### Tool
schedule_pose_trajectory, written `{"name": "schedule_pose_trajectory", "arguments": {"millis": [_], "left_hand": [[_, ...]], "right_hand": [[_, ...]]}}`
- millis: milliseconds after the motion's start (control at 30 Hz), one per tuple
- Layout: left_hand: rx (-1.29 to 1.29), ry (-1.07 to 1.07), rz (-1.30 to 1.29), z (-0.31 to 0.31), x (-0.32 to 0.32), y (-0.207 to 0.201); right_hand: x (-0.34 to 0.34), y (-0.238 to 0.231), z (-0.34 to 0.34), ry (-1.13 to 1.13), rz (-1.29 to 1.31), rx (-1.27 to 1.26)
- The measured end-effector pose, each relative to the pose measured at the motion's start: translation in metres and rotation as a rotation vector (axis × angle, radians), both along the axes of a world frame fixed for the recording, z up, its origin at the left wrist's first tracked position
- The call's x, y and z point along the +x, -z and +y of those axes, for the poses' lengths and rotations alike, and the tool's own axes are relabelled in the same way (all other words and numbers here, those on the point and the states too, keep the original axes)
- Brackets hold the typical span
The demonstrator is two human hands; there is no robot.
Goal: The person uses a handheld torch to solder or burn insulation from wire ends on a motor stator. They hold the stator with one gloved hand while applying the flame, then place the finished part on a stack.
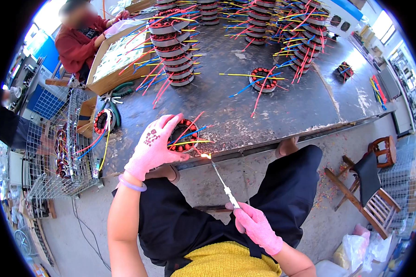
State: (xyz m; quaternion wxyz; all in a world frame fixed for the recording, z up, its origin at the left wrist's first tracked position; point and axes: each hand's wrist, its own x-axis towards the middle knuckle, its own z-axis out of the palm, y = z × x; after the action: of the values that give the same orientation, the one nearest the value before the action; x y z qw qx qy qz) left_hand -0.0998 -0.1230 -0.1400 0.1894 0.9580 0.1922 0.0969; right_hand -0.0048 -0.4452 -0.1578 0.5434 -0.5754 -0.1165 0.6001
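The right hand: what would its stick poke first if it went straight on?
Probably the coloured wires sticking out of the ring at the left hand, though depth is unclear.

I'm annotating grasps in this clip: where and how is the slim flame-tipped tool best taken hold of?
Most likely by the white handle, from the near right side: the slim tool slants, its flame burning at the far left tip, and the thin shaft leading to it probably gets hot. The right grip holds it at that lower end.
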Motion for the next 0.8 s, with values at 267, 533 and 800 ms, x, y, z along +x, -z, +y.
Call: {"name": "schedule_pose_trajectory", "arguments": {"millis": [267, 533, 800], "left_hand": [[-0.004, 0.018, -0.008, 0.0009, 0.0006, -0.0015], [-0.018, 0.006, 0.005, -0.0016, 0.0002, -0.0042], [-0.017, 0.000, 0.002, -0.0020, 0.0026, -0.0033]], "right_hand": [[0.0000, 0.0022, -0.0019, -0.021, -0.026, -0.001], [0.0007, 0.0016, 0.0000, -0.032, -0.040, -0.002], [-0.0005, 0.0052, -0.0014, 0.004, -0.018, 0.032]]}}
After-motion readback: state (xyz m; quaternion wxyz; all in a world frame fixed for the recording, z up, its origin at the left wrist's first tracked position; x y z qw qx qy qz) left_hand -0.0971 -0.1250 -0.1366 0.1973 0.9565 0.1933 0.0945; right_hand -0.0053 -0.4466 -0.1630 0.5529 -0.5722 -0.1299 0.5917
